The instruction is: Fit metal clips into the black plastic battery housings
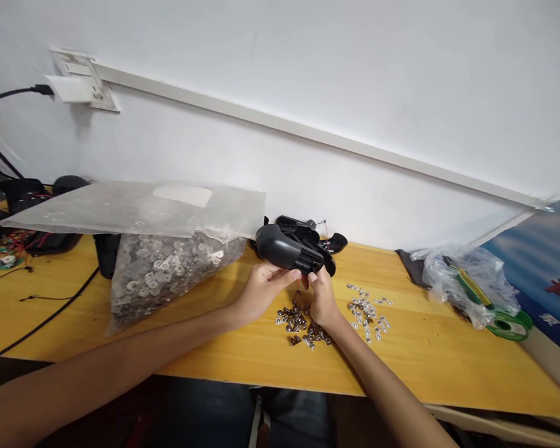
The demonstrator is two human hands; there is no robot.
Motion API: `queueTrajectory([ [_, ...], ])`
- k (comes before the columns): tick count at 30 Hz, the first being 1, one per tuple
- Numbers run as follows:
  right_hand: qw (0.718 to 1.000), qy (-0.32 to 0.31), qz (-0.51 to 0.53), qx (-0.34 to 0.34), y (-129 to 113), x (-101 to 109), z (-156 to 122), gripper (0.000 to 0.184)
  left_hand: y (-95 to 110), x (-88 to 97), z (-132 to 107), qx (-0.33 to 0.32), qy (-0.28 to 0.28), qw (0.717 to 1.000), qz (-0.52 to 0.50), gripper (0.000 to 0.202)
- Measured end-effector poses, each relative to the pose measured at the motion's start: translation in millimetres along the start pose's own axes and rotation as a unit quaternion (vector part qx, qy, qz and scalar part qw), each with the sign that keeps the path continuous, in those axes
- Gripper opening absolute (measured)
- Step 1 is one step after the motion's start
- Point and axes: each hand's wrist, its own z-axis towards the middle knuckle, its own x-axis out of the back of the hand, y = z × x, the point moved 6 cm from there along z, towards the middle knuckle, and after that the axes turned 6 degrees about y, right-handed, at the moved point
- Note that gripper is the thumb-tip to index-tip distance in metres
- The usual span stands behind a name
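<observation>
My left hand grips a black plastic housing from below, holding it just above the yellow wooden table. My right hand pinches the housing's right end, fingers closed on it near a thin red wire. Right under my hands lies a loose pile of small metal parts. A second scatter of the same shiny parts lies to the right of my right wrist. More black housings sit behind, against the wall.
A large clear plastic bag of metal parts lies at left. Farther left are black devices, wires and a cable. A crumpled plastic bag with green solder reels sits at right beside a blue board. A wall socket is upper left.
</observation>
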Motion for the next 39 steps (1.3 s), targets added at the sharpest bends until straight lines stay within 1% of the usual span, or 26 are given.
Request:
queueTrajectory([
  [3,0.999,0.018,0.0,0.032,-5.3,2.7,0.0,0.043,0.8,2.4,0.1,0.001,0.0,1.0,0.008,0.036],
  [6,0.996,0.07,-0.005,0.046,-8.6,10.5,2.7,0.05,1.3,7.9,2.1,-0.011,0.009,0.999,0.03,0.038],
  [8,0.995,0.085,-0.005,0.058,-12.8,12.6,4.9,0.05,2.9,11.3,4.9,-0.03,0.006,0.997,0.064,0.036],
  [10,0.995,0.079,-0.024,0.064,-18.4,10.3,6.2,0.051,7.0,13.4,7.7,-0.066,-0.003,0.99,0.121,0.031],
  [12,0.993,0.065,-0.063,0.071,-25.2,5.7,5.9,0.059,12.8,12.1,8.2,-0.122,-0.025,0.971,0.205,0.022],
  [14,0.99,0.052,-0.102,0.078,-31.7,2.3,4.8,0.066,17.4,8.4,5.3,-0.182,-0.048,0.94,0.284,0.015],
  [15,0.989,0.041,-0.119,0.079,-34.0,1.6,5.0,0.067,18.1,6.3,2.9,-0.202,-0.059,0.927,0.312,0.013],
  [17,0.985,0.035,-0.15,0.073,-36.0,7.9,9.5,0.067,17.7,4.3,-2.4,-0.225,-0.065,0.912,0.336,0.016],
  [18,0.983,0.048,-0.163,0.071,-36.3,16.4,14.3,0.069,16.9,3.8,-4.9,-0.23,-0.067,0.909,0.342,0.022],
  [19,0.979,0.076,-0.173,0.074,-36.8,29.1,20.9,0.07,16.0,3.3,-7.1,-0.234,-0.073,0.904,0.35,0.029],
  [20,0.973,0.117,-0.181,0.082,-37.3,45.9,28.7,0.072,15.5,2.7,-9.1,-0.24,-0.08,0.897,0.362,0.036],
  [22,0.953,0.209,-0.195,0.104,-36.4,86.6,45.3,0.072,16.6,1.9,-11.3,-0.261,-0.094,0.877,0.393,0.043],
  [24,0.937,0.259,-0.218,0.091,-25.8,127.7,61.2,0.072,18.7,2.5,-10.2,-0.278,-0.101,0.855,0.426,0.043],
  [27,0.915,0.271,-0.298,-0.006,8.7,181.1,73.2,0.074,19.2,5.9,-3.6,-0.268,-0.101,0.842,0.458,0.041],
  [29,0.89,0.243,-0.381,-0.058,33.7,204.5,70.4,0.071,16.5,8.3,1.2,-0.251,-0.101,0.84,0.471,0.039],
  [31,0.874,0.202,-0.436,-0.072,53.3,216.7,63.8,0.067,12.3,10.1,4.3,-0.238,-0.103,0.837,0.482,0.039],
  [34,0.853,0.159,-0.493,-0.07,68.8,222.6,56.4,0.061,5.3,10.9,5.4,-0.233,-0.119,0.829,0.495,0.039],
  [37,0.809,0.13,-0.57,-0.058,68.4,218.0,57.7,0.06,1.4,9.9,4.0,-0.241,-0.138,0.82,0.5,0.037],
  [38,0.803,0.128,-0.581,-0.041,64.4,213.8,59.5,0.062,1.2,9.4,3.4,-0.244,-0.142,0.818,0.501,0.036],
  [39,0.805,0.131,-0.578,-0.018,59.0,208.3,61.6,0.063,1.3,8.8,2.9,-0.246,-0.145,0.817,0.501,0.036],
])
